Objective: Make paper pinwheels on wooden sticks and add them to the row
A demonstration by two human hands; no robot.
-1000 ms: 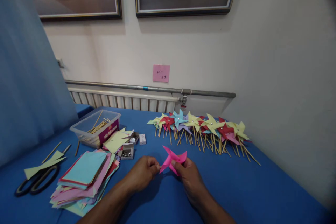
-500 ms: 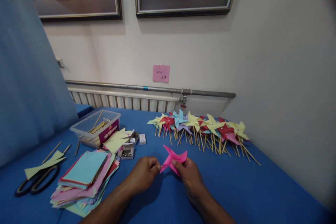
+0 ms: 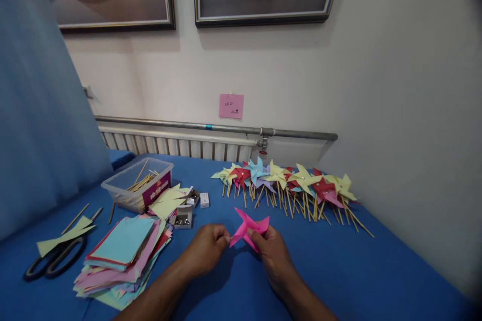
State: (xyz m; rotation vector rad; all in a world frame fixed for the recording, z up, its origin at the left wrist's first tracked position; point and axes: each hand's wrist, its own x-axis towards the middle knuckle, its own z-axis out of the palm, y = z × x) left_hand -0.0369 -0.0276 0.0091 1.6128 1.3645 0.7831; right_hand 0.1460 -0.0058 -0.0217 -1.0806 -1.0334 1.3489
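Observation:
A bright pink paper pinwheel [image 3: 247, 226], its blades folded in, is held up over the blue table. My right hand [image 3: 274, 256] grips it, thumb pressed on its middle and fingers behind. My left hand [image 3: 209, 248] is closed in a pinch beside the pinwheel's left point; whatever is between those fingertips is too small to make out. Left of my left hand stands a small open box of metal pushpins [image 3: 183, 219]. A stack of coloured paper squares [image 3: 122, 238] lies beyond my left forearm.
Finished pinwheels on sticks [image 3: 278, 175] lie along the back right. A clear plastic tub [image 3: 137, 183] holds wooden sticks. Yellow cut papers [image 3: 169, 200] and a small white box [image 3: 204, 200] are near it. Black-handled scissors [image 3: 56, 258] lie far left, under a pale green paper strip [image 3: 64, 238].

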